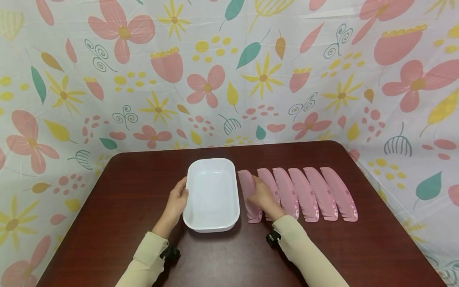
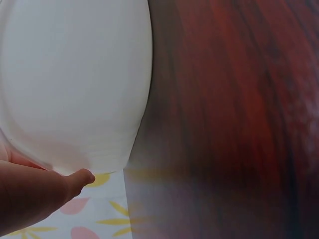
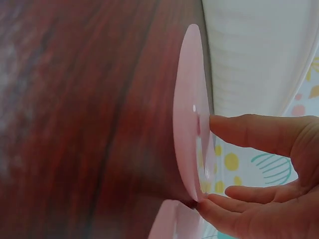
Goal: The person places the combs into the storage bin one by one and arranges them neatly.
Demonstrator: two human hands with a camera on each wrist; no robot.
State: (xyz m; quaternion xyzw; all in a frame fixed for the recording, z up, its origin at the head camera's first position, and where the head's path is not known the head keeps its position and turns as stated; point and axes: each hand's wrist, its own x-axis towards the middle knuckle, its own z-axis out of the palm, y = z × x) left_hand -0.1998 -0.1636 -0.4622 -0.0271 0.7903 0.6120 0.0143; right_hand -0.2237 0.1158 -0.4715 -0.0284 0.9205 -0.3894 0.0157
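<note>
A white rectangular dish (image 1: 212, 229) stands on the table, with my left hand (image 1: 176, 197) holding its left side near the rim. In the left wrist view the left hand (image 2: 40, 191) has one finger pointing down beside the dish's outer wall (image 2: 79, 89). Just right of the dish lies a pink comb (image 1: 255, 215), the leftmost of a row. My right hand (image 1: 263, 196) pinches it across its width. Seen from the right wrist, the thumb of the right hand (image 3: 279, 169) touches one long edge of this comb (image 3: 185, 114), and fingertips meet its other side.
Several more pink combs (image 1: 305, 195) lie side by side to the right, slanted alike with their teeth to the left. The dark wooden table (image 1: 143, 179) extends to a floral cloth (image 1: 208, 119) hanging behind it. A dark wrist device (image 1: 273, 238) sits at the right sleeve.
</note>
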